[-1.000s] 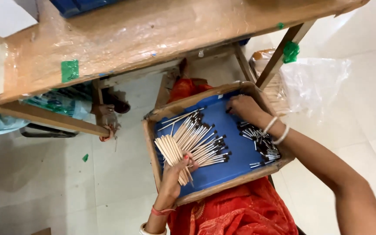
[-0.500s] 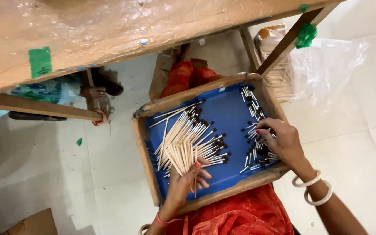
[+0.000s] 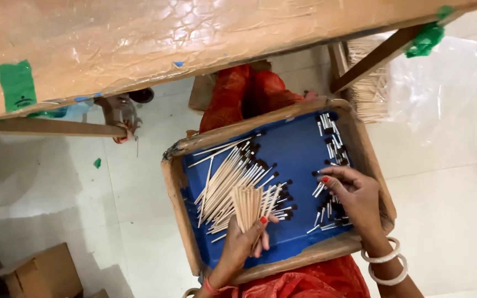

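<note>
Head view: plastic-wrapped desk (image 3: pixel 139 44) over tiled floor (image 3: pixel 454 209); blue-lined tray (image 3: pixel 299 154) holds sticks (image 3: pixel 222 179), left hand (image 3: pixel 241 243) gripping a bunch (image 3: pixel 248 204), right hand (image 3: pixel 354 196) pinching small pieces (image 3: pixel 327 212).

My left hand (image 3: pixel 244 243) sat over the near edge of the shallow wooden tray with the blue lining (image 3: pixel 180 193), and the loose heap of pale black-tipped sticks (image 3: pixel 233 176) blocked the way across the tray's left half. A bare blue strip ran open down the middle, between that heap and the scattered short black-tipped pieces (image 3: pixel 332 160) under my right hand (image 3: pixel 354 193). The raised wooden rim closed every side. Above the far rim, the plastic-wrapped tabletop (image 3: pixel 167 38) overhung, and its slanted wooden leg (image 3: pixel 376 58) crossed beside the clear plastic bag of sticks (image 3: pixel 415 88).
</note>
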